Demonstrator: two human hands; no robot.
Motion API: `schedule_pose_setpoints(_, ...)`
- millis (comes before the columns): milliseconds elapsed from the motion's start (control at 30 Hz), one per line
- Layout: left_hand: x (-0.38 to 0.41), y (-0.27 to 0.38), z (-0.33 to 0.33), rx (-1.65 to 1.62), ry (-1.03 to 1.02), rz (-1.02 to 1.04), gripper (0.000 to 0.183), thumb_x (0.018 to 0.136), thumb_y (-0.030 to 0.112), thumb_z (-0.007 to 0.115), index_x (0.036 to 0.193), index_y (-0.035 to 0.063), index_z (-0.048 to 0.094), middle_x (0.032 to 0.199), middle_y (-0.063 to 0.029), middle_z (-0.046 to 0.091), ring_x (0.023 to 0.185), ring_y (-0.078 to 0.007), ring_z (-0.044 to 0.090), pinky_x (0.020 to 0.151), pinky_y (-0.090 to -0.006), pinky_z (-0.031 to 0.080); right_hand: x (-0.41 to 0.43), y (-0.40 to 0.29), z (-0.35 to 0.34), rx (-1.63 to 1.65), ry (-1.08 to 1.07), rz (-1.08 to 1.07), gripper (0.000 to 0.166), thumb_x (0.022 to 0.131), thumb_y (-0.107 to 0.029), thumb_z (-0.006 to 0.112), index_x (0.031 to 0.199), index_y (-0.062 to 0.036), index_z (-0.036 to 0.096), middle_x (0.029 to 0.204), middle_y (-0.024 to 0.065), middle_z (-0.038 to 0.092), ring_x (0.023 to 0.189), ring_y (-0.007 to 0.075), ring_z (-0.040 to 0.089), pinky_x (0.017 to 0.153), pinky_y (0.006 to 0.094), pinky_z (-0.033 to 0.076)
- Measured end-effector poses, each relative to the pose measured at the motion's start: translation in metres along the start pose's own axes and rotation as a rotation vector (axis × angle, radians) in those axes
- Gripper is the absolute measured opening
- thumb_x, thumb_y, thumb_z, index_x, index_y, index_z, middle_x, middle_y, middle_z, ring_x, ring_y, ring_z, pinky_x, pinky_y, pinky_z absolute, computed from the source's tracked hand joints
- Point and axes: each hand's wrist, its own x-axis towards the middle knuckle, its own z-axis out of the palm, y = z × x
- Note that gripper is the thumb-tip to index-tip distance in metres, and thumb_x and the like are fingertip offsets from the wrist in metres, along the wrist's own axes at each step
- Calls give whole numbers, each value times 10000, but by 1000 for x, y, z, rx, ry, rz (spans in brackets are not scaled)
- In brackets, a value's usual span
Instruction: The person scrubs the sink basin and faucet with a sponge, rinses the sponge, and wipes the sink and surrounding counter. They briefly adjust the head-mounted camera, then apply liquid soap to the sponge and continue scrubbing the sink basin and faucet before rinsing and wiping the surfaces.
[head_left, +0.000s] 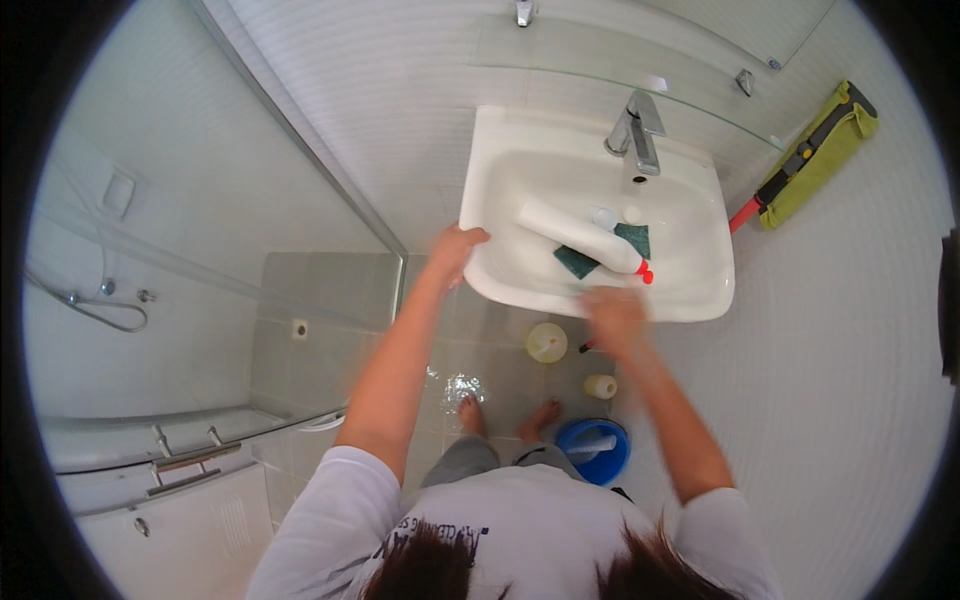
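Before me a white ceramic washbasin (495, 180) is fixed to the wall. My left hand (454, 253) grips its left rim, thumb on top and fingers below. At the front rim is my right hand (616, 319), blurred by motion; whether it holds anything is not clear. Inside the bowl a white plastic bottle (577, 234) with a red cap (646, 273) lies on its side. Dark green scouring pads (635, 238) show on both sides of the bottle. Behind it sit a small clear round object (604, 217) and a whitish round one (631, 215).
A chrome faucet (643, 135) rises behind the bowl, below a glass shelf (585, 56). To the right leans a flat mop (817, 157) with a green pad. On the wet floor stand a blue bucket (624, 450) and yellowish containers (547, 343). A glass shower enclosure (315, 157) is left.
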Motion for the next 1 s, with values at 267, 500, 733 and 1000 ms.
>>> schedule_pose_setpoints(267,1,0,8,-64,-28,114,561,843,238,526,1308,65,264,1211,-158,444,1078,-256,466,876,-375,412,33,31,13,99,-326,17,258,844,-162,351,905,-18,557,903,206,594,825,348,577,745,437,436)
schedule_pose_setpoints(500,2,-6,0,-472,-200,149,530,906,481,98,1355,236,235,1373,-8,284,1237,-202,281,1004,-362,260,179,-113,39,806,210,213,420,877,-165,263,1130,140,399,1212,332,360,1136,419,368,975,389,299)
schedule_pose_setpoints(733,19,-14,-12,-369,-75,70,526,898,504,216,1330,211,287,1291,-56,395,1157,-248,388,966,-382,321,133,-118,10,1021,-61,156,492,898,-213,292,1272,103,245,1317,271,271,1231,355,278,1020,349,229)
schedule_pose_setpoints(1000,10,-9,-2,-733,-178,-37,639,882,551,121,1334,133,293,1350,-53,331,1211,-253,334,1003,-367,260,206,-139,16,720,518,101,523,864,-146,408,1281,104,214,1362,280,119,1267,382,160,1017,460,195)
